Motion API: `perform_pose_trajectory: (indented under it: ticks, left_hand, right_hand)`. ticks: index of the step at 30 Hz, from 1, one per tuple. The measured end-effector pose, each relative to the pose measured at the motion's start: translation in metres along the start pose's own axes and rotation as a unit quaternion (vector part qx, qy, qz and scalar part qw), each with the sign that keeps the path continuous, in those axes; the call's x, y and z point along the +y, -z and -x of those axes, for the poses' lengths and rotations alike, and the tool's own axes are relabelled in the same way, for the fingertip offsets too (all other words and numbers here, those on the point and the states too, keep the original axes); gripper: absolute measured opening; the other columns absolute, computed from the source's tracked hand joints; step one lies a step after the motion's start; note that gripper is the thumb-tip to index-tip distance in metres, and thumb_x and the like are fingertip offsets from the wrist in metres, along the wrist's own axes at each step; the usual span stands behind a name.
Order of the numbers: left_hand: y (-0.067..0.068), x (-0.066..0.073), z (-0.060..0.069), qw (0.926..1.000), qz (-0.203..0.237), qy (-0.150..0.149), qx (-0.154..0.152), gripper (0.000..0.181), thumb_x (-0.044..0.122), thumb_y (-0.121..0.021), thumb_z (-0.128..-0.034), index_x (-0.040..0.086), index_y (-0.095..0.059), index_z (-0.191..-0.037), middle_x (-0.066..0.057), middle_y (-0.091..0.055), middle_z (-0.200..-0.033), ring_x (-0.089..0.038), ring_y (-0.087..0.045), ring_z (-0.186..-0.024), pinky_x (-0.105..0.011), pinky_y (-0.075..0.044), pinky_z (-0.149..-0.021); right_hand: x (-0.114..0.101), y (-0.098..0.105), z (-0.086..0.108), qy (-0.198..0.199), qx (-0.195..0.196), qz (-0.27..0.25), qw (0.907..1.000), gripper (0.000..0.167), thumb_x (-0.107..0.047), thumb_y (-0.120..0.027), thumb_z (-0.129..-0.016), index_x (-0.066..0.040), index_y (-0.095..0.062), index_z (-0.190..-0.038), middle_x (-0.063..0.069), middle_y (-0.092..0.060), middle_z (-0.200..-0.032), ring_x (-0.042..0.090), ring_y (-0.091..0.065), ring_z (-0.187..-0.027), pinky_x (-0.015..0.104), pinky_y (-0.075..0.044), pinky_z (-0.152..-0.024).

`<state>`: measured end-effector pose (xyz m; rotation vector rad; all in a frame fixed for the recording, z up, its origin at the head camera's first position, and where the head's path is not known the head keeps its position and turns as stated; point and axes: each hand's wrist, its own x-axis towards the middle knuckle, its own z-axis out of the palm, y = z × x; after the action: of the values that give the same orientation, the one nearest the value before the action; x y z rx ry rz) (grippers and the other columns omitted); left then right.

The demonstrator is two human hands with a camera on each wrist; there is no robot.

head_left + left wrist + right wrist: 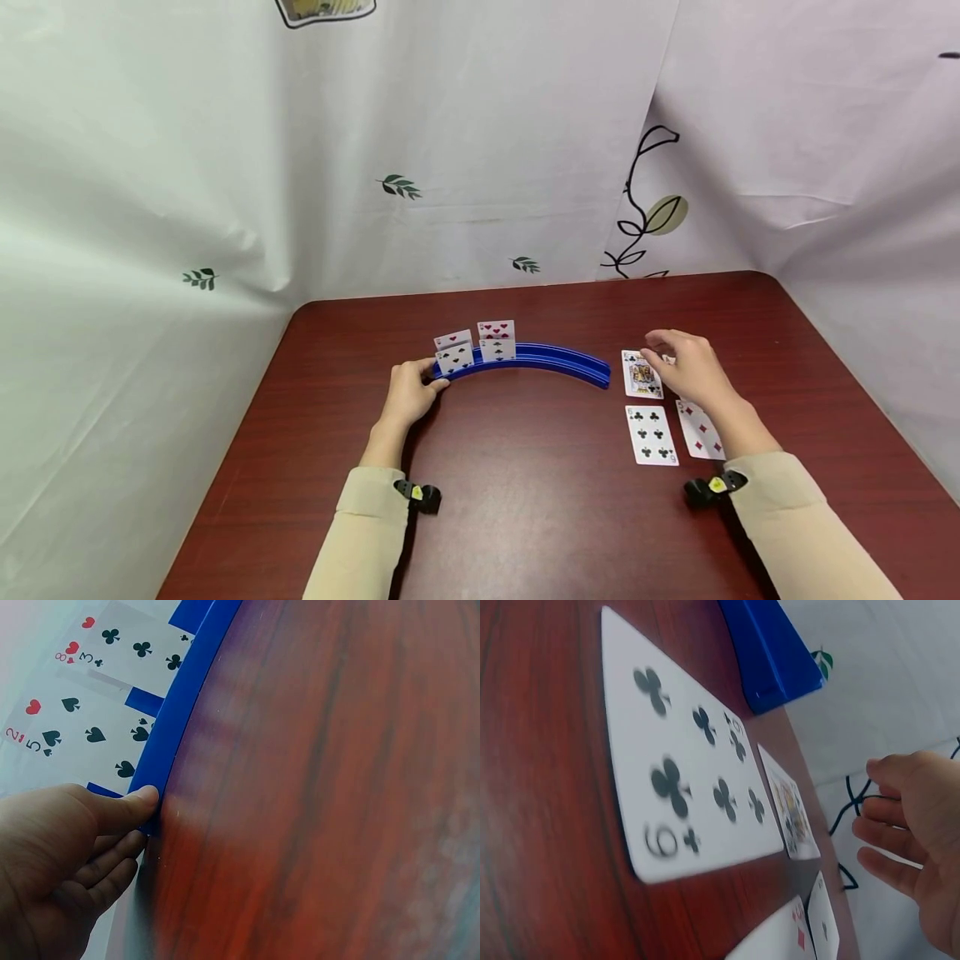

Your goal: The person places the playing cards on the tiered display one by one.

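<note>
A curved blue card holder (pixel 564 358) stands on the table. My left hand (pixel 410 392) pinches its left end, thumb on the near side. Upright in the holder, a five of spades (pixel 90 739) stands before a two of hearts (pixel 452 338), and a three of clubs (pixel 139 652) before an eight of hearts (pixel 496 328). My right hand (pixel 693 367) hovers above the cards at the right with loosely bent fingers and holds nothing. Below it lie a face card of clubs (pixel 640 375), a six of clubs (pixel 651 436), a diamond card (pixel 700 431) and a mostly hidden card (pixel 823 919).
The dark red wooden table (pixel 525 500) has rounded far corners. A whitish cloth with leaf prints (pixel 465 125) hangs behind it and along both sides. Each wrist wears a black strap with a small camera (pixel 429 499).
</note>
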<state>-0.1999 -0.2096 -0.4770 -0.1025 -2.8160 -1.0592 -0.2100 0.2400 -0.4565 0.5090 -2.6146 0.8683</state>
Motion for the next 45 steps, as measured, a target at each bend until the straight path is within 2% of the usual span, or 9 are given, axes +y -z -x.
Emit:
perform_pose_trajectory:
  ticks: [12, 18, 24, 31, 39, 42, 45]
  left_hand:
    - [0.0, 0.0, 0.0, 1.0, 0.004, 0.008, -0.001, 0.041, 0.009, -0.08, -0.0873, -0.002, -0.07, -0.125, -0.018, -0.074, -0.109, -0.039, -0.057, -0.115, -0.05, -0.046, -0.102]
    - [0.0, 0.0, 0.0, 1.0, 0.003, 0.009, -0.001, 0.04, 0.009, -0.08, -0.0875, -0.003, -0.07, -0.125, -0.018, -0.074, -0.108, -0.039, -0.056, -0.115, -0.05, -0.045, -0.102]
    - [0.0, 0.0, 0.0, 1.0, -0.001, 0.007, -0.002, 0.041, 0.009, -0.08, -0.0878, -0.003, -0.07, -0.125, -0.019, -0.074, -0.11, -0.04, -0.056, -0.116, -0.051, -0.045, -0.103]
    - [0.0, 0.0, 0.0, 1.0, 0.001, 0.006, -0.003, 0.04, 0.008, -0.08, -0.0874, -0.003, -0.07, -0.125, -0.018, -0.074, -0.11, -0.038, -0.057, -0.117, -0.049, -0.047, -0.101]
    - [-0.001, -0.001, -0.002, 1.0, 0.002, 0.005, -0.006, 0.04, 0.009, -0.08, -0.0876, -0.002, -0.07, -0.125, -0.018, -0.074, -0.109, -0.034, -0.061, -0.113, -0.047, -0.05, -0.098]
    - [-0.001, -0.001, -0.002, 1.0, -0.001, 0.004, -0.006, 0.041, 0.009, -0.08, -0.0877, -0.002, -0.07, -0.125, -0.018, -0.074, -0.109, -0.036, -0.059, -0.114, -0.048, -0.049, -0.099]
    - [-0.001, -0.001, -0.001, 1.0, -0.005, 0.005, -0.005, 0.041, 0.01, -0.08, -0.088, -0.003, -0.069, -0.126, -0.019, -0.073, -0.11, -0.039, -0.056, -0.116, -0.051, -0.046, -0.102]
  right_hand:
    - [0.016, 0.016, 0.008, -0.021, -0.047, 0.021, 0.9985, 0.029, -0.005, -0.069, -0.092, 0.01, -0.067, -0.117, 0.029, -0.068, -0.113, 0.047, -0.064, -0.104, 0.061, -0.051, -0.084]
    - [0.021, 0.022, 0.012, -0.033, -0.091, 0.025, 0.995, 0.035, -0.002, -0.067, -0.091, 0.013, -0.063, -0.122, 0.032, -0.063, -0.12, 0.051, -0.056, -0.115, 0.065, -0.044, -0.094]
    - [0.028, 0.027, 0.015, -0.048, -0.141, 0.044, 0.9879, 0.045, -0.002, -0.065, -0.085, 0.012, -0.059, -0.128, 0.032, -0.057, -0.127, 0.051, -0.053, -0.119, 0.067, -0.043, -0.093]
    - [0.031, 0.031, 0.017, -0.091, -0.189, 0.055, 0.9763, 0.062, -0.007, -0.067, -0.078, 0.01, -0.052, -0.136, 0.032, -0.048, -0.136, 0.052, -0.046, -0.123, 0.069, -0.042, -0.091]
    - [0.034, 0.034, 0.019, -0.131, -0.218, 0.069, 0.9646, 0.074, -0.013, -0.072, -0.081, 0.011, -0.042, -0.144, 0.038, -0.032, -0.148, 0.06, -0.029, -0.134, 0.077, -0.028, -0.101]
    - [0.036, 0.035, 0.018, -0.131, -0.227, 0.069, 0.9627, 0.074, -0.013, -0.071, -0.082, 0.012, -0.04, -0.145, 0.039, -0.031, -0.148, 0.06, -0.028, -0.134, 0.077, -0.026, -0.103]
    - [0.038, 0.038, 0.017, -0.107, -0.226, 0.061, 0.9664, 0.071, -0.01, -0.072, -0.082, 0.014, -0.043, -0.142, 0.039, -0.038, -0.143, 0.059, -0.035, -0.131, 0.073, -0.03, -0.104]
